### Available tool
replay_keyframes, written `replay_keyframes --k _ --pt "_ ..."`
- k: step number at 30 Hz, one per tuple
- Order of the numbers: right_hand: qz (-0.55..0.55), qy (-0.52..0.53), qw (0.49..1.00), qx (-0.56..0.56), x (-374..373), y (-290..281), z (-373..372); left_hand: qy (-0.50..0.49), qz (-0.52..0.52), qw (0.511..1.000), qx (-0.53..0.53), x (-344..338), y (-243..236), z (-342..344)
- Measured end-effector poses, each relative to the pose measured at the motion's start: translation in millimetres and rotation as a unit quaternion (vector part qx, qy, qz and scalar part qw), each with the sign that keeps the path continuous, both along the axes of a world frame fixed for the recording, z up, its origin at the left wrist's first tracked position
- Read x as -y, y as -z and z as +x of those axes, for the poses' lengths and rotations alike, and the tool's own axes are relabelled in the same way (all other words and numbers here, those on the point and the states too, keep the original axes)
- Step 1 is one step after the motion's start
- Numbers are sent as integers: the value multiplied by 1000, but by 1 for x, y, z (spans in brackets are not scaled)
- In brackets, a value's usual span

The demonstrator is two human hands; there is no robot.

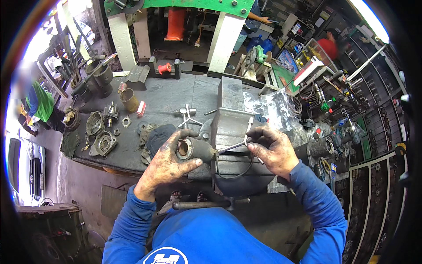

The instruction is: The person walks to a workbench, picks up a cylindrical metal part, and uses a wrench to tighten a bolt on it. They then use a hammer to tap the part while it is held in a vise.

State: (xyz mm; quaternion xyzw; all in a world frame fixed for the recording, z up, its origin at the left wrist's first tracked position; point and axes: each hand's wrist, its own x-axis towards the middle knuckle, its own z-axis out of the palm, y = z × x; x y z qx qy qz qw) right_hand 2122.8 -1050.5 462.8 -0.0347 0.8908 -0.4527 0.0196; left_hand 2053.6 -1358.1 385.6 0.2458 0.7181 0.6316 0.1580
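Observation:
My left hand (165,169) is wrapped round a dark cylindrical metal housing (198,150), its open ringed end facing left. My right hand (277,154) grips a Y-shaped three-arm socket wrench (241,144); one arm points at a small fitting on the housing's right end. A short dark cable (235,176) loops below it. Both are held at a large steel bench vise (231,119). Behind them lie a second Y-shaped wrench (188,118) and a dark rag (160,138).
The workbench (167,92) holds disassembled castings (103,143), metal cylinders (129,101), a red box (141,109) and plastic wrapping (281,110). A long metal bar (193,205) crosses the near side. A person in green (41,103) stands left; other people are behind, right.

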Motion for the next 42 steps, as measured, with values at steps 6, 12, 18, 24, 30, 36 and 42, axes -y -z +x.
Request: replay_keyframes --k 6,12,18,24,30,36,42 --pt "-177 50 982 34 6 3 5 4 -10 1000 -25 1 1 -2" --pt "259 -176 936 -159 -6 -7 -15 12 7 1000 16 -3 -1 -2" --pt "458 -278 774 -338 -14 -2 -3 -11 -9 1000 -11 -3 -6 3" --pt "296 -161 921 -194 -9 9 4 -20 -8 1000 6 -3 -7 7" --pt "212 -165 960 -79 0 10 6 -20 -1 1000 -13 -6 -2 6" --pt "27 -275 961 2 -18 -2 -11 -21 16 999 21 -6 0 8" --pt "105 -191 976 2 -10 -5 -3 -36 -3 999 29 -6 -2 9"
